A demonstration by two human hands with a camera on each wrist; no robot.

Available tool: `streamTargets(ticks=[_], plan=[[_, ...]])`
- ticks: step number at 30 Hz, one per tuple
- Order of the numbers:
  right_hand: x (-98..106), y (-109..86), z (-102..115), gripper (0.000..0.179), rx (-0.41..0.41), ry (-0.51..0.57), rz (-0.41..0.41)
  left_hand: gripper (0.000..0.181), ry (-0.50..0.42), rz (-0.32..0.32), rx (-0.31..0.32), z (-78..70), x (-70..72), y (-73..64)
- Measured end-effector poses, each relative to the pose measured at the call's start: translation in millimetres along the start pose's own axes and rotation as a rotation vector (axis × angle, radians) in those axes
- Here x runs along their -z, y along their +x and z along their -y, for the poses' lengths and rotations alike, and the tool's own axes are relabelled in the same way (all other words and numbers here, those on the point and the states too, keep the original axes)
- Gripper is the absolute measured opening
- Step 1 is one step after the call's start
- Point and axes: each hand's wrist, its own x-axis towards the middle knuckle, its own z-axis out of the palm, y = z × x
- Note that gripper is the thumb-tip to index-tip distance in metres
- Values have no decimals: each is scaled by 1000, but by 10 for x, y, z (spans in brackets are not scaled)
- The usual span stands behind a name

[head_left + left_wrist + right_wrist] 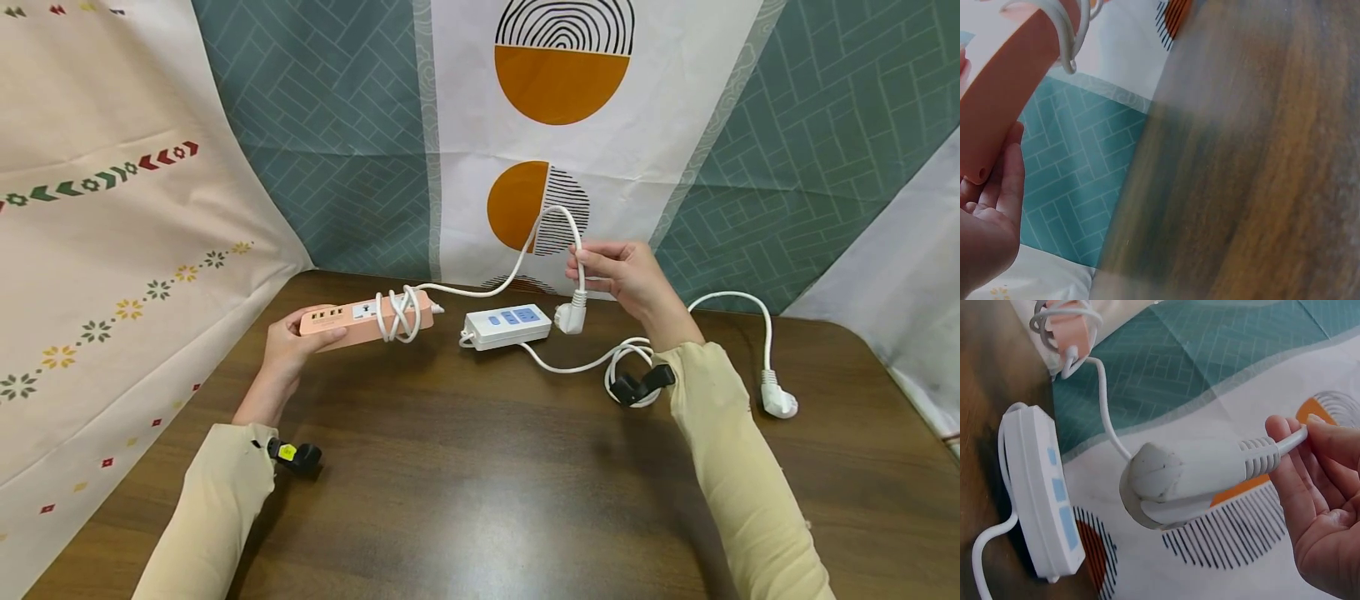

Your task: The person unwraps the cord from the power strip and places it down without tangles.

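Observation:
My left hand [288, 346] grips the left end of a pink power strip [345, 327], raised over the table. Several loops of its white cord [399, 315] wrap round the strip's right end. From there the cord runs right and arches up to my right hand [626, 271]. Thumb and fingers of that hand pinch the cord just behind a white plug [1191, 478], which hangs downward in the head view. In the left wrist view the strip's pink side [1007, 94] rests against the fingers.
A white power strip [504, 327] with blue sockets lies on the wooden table [465, 467] between the hands. Its cord coils [630, 358] under my right wrist and ends in another white plug [778, 398] at the right. Patterned cloth [322, 150] hangs behind the table.

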Motion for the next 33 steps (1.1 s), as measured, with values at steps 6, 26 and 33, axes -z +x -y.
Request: streamTargets(ticks=[6, 26, 33], plan=[[129, -25, -63, 19, -60, -8, -52, 29, -67, -16, 15, 13, 20, -14], [634, -390, -40, 20, -80, -85, 29, 28, -113, -66, 8, 16, 40, -8], [832, -496, -51, 20, -107, -140, 45, 28, -114, -68, 11, 24, 44, -7]])
